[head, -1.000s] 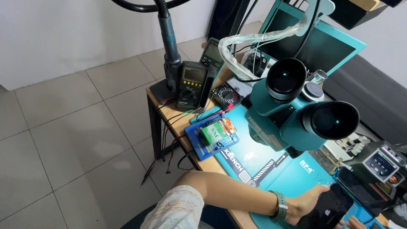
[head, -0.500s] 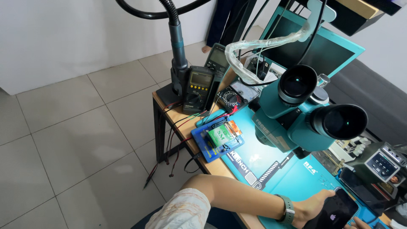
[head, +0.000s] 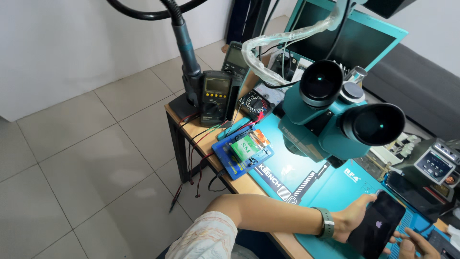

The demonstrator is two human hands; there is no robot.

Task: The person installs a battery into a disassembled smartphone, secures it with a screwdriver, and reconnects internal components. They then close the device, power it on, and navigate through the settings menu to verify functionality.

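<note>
Head view: left hand (head: 353,221) grips phone (head: 376,231), fingers wrapped round its left edge, dark screen tilted up. Right hand (head: 418,242) at phone's lower right corner, fingers loosely curled, fingertips touching its edge; hand partly cut by frame. Phone held just over teal mat (head: 311,175) on desk (head: 201,135). Microscope (head: 338,115) above and beyond fingers. Blue board holder (head: 242,151) and multimeter (head: 215,96) well left of fingers.
</note>
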